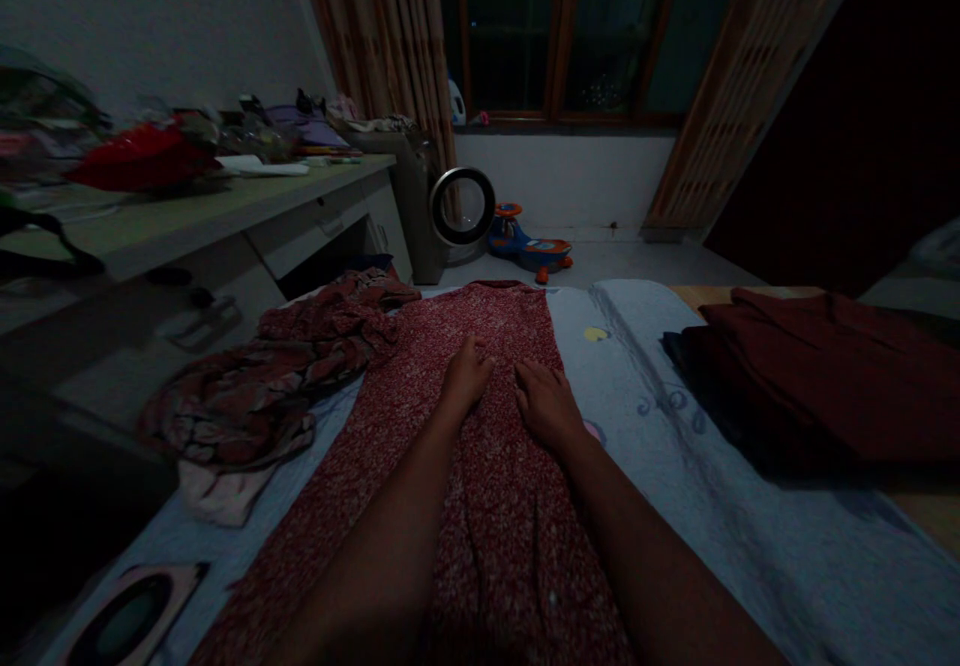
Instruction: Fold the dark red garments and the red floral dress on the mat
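Note:
A long dark red garment with white speckles [420, 396] lies spread lengthwise on a light blue bed cover [637, 536]. My left hand [466, 378] rests on the upper middle of the garment, its fingers somewhat bent and apart. To its right, near the garment's edge, my right hand [549, 404] lies with fingers stretched over the cloth. Neither hand holds anything that I can see. Small folds run down the cloth between my forearms.
Crumpled patterned clothes [247, 386] lie on the left, above a flat item with a dark oval [127, 616]. Folded dark clothes [825, 376] are stacked on the right. Beyond are a cluttered desk [337, 181], a washer with its round door [463, 206] open, and a blue ride-on toy [529, 244].

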Motion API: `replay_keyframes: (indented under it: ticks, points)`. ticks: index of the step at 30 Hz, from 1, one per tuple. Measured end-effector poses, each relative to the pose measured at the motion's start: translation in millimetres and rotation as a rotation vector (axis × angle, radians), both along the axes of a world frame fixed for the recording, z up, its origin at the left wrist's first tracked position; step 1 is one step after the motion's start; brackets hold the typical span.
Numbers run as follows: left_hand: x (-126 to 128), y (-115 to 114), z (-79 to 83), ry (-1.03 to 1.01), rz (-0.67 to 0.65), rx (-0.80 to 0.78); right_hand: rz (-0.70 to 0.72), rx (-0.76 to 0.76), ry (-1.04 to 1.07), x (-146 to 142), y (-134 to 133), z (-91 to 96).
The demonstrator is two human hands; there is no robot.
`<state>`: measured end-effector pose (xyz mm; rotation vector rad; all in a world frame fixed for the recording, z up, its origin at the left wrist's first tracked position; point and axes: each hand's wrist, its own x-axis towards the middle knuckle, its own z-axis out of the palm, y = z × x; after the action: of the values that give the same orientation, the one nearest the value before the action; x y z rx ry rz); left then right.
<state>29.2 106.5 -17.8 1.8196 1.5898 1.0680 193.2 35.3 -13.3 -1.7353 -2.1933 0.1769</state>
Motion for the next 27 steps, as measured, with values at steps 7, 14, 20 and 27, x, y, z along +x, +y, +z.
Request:
replay_keyframes:
  ticks: [7,14,20,27]
  points:
    - [2,1,3.0,-0.129,-0.022,0.01,0.001,-0.017,-0.022,-1,-1,0.6]
    - [-4,-1,9.0,0.027,0.09,-0.019,-0.004,-0.015,-0.02,-1,-2,2.1]
    - [-9,-3,10.7,0.332,0.088,-0.089,-0.021,-0.018,-0.017,-1,-1,1.7]
    - [-4,-1,8.7,0.166,0.034,0.014,-0.014,-0.022,-0.022,-1,1,-0.7]
